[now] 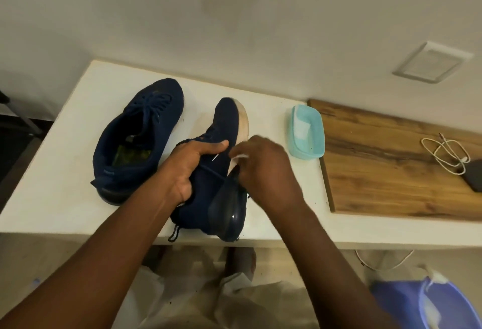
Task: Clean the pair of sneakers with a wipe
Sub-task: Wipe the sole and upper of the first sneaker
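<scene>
We find open counter (65, 198) along its left edge and at the front left corner. One sneaker (138, 138) lies left of centre, the tipped sneaker (227, 120) near it, with a narrow lane between. A teal tub (305, 152) and a wooden board (391, 172) block the right end.

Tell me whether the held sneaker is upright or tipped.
Tipped sideways: the held sneaker shows its sole facing right; the left hand grips its upper.

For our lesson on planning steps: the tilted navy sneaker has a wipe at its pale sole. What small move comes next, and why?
Probably slide the small white wipe, pinched in the right hand, along the cream rubber sole rim toward the toe; that rim looks browned ahead, and the left hand steadies the tilted navy knit sneaker.
</scene>
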